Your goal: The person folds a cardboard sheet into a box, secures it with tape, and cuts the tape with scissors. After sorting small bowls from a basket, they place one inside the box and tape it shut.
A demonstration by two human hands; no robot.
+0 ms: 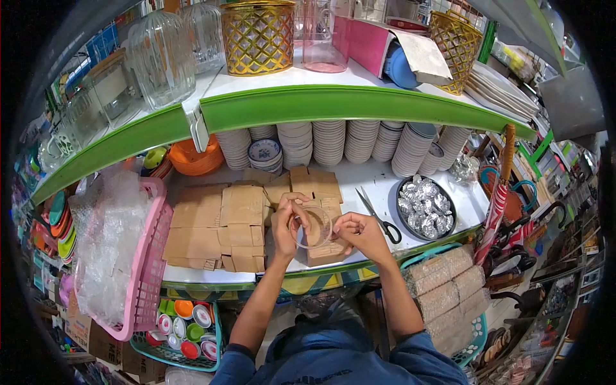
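A roll of clear tape (312,245) is held up over the shelf. My left hand (287,224) grips its left side, with fingers curled through and around the ring. At the roll's right edge, my right hand (360,235) has its thumb and fingers pinched together; whatever is between them is too small or clear to make out. Beneath the hands lies a brown cardboard bundle (324,255), and more flattened cardboard (196,221) is to its left. Black-handled scissors (390,231) lie partly opened just right of my right hand.
A dark round pan (399,215) holds foil-like silver pieces. Stacked small bowls (329,144) line the back under a green-edged shelf (359,102) bearing glassware. A pink basket (149,256) with bubble wrap stands left; a teal basket (478,340) with bubble-wrapped bundles stands right.
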